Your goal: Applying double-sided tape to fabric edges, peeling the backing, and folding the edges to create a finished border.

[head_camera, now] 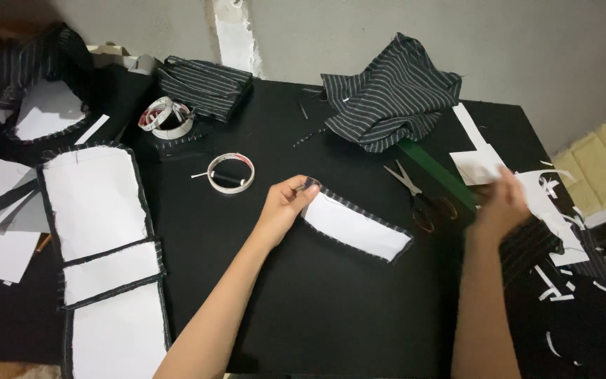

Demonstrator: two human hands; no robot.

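On the black table (282, 295), my left hand (285, 203) pinches one end of a white-lined striped fabric strip (358, 229), while my blurred right hand (503, 207), grip unclear, hovers beside the scissors (419, 196).

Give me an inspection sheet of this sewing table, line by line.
Surface: black table, matte.
Job's things: small white-backed striped fabric piece, its corner pinched by the left hand.
Clutter: scissors, green ruler, tape roll, second tape roll, striped fabric heap, white paper scraps, large white-backed panels.
Grips: left hand shut on the piece; right hand blurred, over the scraps.
Cables: nothing seen.
Surroundings: grey wall.
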